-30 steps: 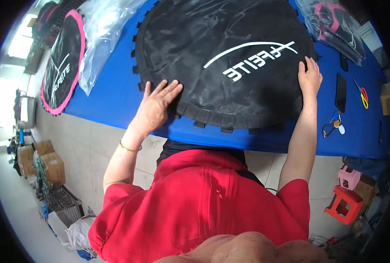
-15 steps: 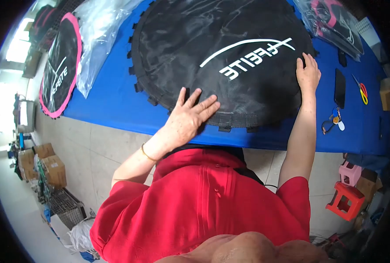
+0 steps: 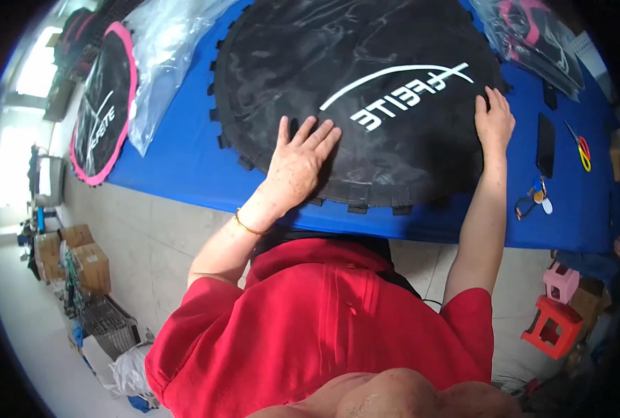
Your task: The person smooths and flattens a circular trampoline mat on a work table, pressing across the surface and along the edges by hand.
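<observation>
A round black trampoline mat (image 3: 365, 56) with a white logo and edge tabs lies on the blue table (image 3: 177, 160). My left hand (image 3: 297, 164) rests flat on the mat's near edge, fingers spread and holding nothing. My right hand (image 3: 494, 122) presses flat on the mat's right edge, fingers together pointing away from me.
A second mat with a pink rim (image 3: 101, 104) lies at the table's left end beside clear plastic bags (image 3: 160, 63). A phone (image 3: 545, 145), scissors (image 3: 582, 150) and keys (image 3: 533, 202) lie at the right. Red and pink stools (image 3: 552, 313) and cardboard boxes (image 3: 87, 268) stand on the floor.
My left hand slid right along the mat's near edge, then a little further onto the mat. The mat turned slightly. My right hand stayed on the right edge.
</observation>
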